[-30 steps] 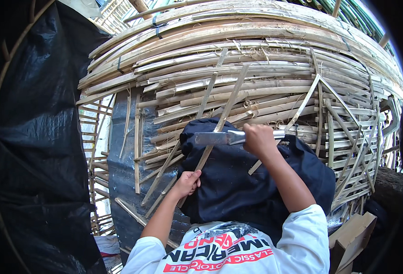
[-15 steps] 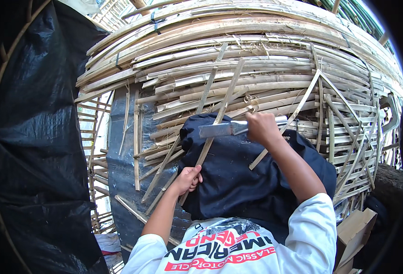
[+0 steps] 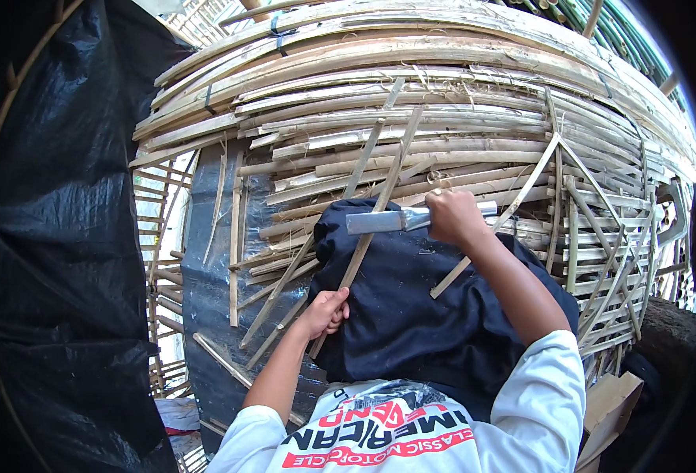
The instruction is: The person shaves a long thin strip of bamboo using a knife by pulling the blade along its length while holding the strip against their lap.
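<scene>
My left hand [image 3: 326, 313] is closed around the lower part of a narrow bamboo strip [image 3: 401, 154], which slants up and away to the right. My right hand [image 3: 456, 217] grips the handle of a broad-bladed knife [image 3: 373, 223]. The blade lies across the strip, well above my left hand, pointing left. Beneath both hands, dark cloth [image 3: 419, 315] covers my lap. Another thin bamboo strip [image 3: 367, 154] lies just left of the held one, and a third strip [image 3: 513, 209] slants over the cloth's right side.
Long split bamboo slats [image 3: 442, 59] are stacked across the far side, some bound with dark ties. A black sheet [image 3: 64, 236] hangs at the left. Loose strips lie on a dark panel [image 3: 206, 292]. A cardboard box [image 3: 612, 410] stands at the lower right, below crossed bamboo pieces [image 3: 612, 272].
The view has shifted slightly. The knife blade has tilted a little against the strip and stays across it. Both hands keep their grips.
</scene>
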Motion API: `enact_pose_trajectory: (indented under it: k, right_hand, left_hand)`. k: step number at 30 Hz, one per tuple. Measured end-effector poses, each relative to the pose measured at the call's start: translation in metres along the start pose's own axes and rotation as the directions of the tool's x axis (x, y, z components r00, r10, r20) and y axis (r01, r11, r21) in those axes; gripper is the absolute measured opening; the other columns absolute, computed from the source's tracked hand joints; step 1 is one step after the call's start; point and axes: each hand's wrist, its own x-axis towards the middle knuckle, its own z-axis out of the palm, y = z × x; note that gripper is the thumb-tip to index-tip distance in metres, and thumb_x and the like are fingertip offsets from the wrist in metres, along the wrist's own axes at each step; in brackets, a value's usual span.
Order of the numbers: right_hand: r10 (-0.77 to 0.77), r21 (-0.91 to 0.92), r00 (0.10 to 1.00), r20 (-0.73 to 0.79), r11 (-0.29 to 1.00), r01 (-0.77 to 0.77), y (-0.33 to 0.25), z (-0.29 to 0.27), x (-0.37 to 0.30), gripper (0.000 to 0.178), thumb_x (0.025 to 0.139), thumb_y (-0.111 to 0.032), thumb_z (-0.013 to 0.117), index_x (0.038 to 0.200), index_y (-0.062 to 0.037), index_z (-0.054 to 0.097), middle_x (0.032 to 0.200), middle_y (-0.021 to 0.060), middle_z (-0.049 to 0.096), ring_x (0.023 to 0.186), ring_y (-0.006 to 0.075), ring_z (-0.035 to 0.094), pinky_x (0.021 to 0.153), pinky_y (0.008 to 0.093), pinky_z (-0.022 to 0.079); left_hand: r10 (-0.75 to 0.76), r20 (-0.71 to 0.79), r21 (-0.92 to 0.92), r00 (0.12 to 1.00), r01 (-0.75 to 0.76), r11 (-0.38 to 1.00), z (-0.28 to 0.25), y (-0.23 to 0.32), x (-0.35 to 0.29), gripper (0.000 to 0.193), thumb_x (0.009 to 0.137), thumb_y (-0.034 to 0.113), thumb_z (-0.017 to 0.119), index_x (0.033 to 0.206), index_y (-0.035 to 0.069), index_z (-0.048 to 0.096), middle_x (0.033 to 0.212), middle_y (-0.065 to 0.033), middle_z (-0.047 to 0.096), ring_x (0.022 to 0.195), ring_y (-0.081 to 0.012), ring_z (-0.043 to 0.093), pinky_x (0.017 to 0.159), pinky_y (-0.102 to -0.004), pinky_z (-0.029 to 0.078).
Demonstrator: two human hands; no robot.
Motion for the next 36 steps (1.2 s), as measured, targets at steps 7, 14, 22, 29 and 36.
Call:
enact_pose_trajectory:
  k: [7, 14, 22, 29, 36]
  right_hand:
    - [-0.033, -0.018, 0.998, 0.053, 0.999, 0.034, 0.012, -0.001, 0.014, 0.023, 0.065, -0.017, 0.066, 0.085, -0.0056, 0.065, 0.074, 0.0181, 0.068, 0.074, 0.0348, 0.069, 0.068, 0.0448, 0.055]
    - [0.296, 0.099, 0.952, -0.081, 0.953, -0.288, 0.026, -0.005, 0.036, 0.023, 0.074, -0.020, 0.061, 0.090, -0.0037, 0.067, 0.079, 0.0198, 0.068, 0.079, 0.0387, 0.068, 0.075, 0.0481, 0.054]
    - [0.622, 0.532, 0.761, -0.186, 0.715, -0.454, 0.077, -0.033, 0.010, 0.032, 0.074, -0.019, 0.063, 0.096, 0.0036, 0.059, 0.083, 0.0279, 0.065, 0.085, 0.0438, 0.064, 0.077, 0.0484, 0.050]
    - [0.510, 0.793, 0.855, -0.094, 0.558, -0.246, 0.026, -0.007, -0.109, 0.029, 0.075, -0.013, 0.074, 0.091, 0.0017, 0.054, 0.068, 0.0136, 0.062, 0.057, 0.0197, 0.063, 0.055, 0.0345, 0.049]
    - [0.366, 0.893, 0.920, -0.141, 0.449, -0.042, 0.003, -0.003, -0.136, 0.016, 0.096, -0.017, 0.058, 0.094, -0.0023, 0.052, 0.061, -0.0014, 0.050, 0.049, 0.0056, 0.045, 0.044, 0.0238, 0.038]
  left_hand:
    - [0.016, -0.006, -0.009, 1.000, -0.016, 1.000, 0.001, -0.003, 0.002, 0.056, 0.096, 0.053, 0.050, 0.069, 0.004, 0.050, 0.046, 0.0066, 0.028, 0.034, -0.0044, 0.023, 0.034, -0.0232, 0.017]
    - [-0.003, -0.004, 0.009, 1.000, 0.003, 1.000, 0.000, -0.001, 0.002, 0.057, 0.095, 0.054, 0.051, 0.068, 0.005, 0.050, 0.046, 0.0066, 0.029, 0.034, -0.0048, 0.023, 0.035, -0.0231, 0.018]
    - [0.030, 0.020, 0.055, 0.999, -0.031, 0.998, -0.003, 0.003, 0.008, 0.056, 0.096, 0.052, 0.051, 0.070, 0.003, 0.055, 0.046, 0.0069, 0.031, 0.034, -0.0048, 0.024, 0.035, -0.0233, 0.018]
    - [0.012, 0.036, 0.065, 0.999, -0.014, 0.998, -0.008, 0.003, -0.005, 0.058, 0.099, 0.050, 0.046, 0.064, 0.003, 0.051, 0.042, 0.0046, 0.027, 0.033, -0.0059, 0.023, 0.033, -0.0235, 0.017]
    - [-0.193, -0.072, 0.353, 0.979, 0.206, 0.913, -0.003, -0.030, -0.049, 0.070, 0.093, 0.067, 0.039, 0.053, 0.010, 0.041, 0.044, 0.0055, 0.026, 0.035, -0.0067, 0.023, 0.036, -0.0233, 0.017]
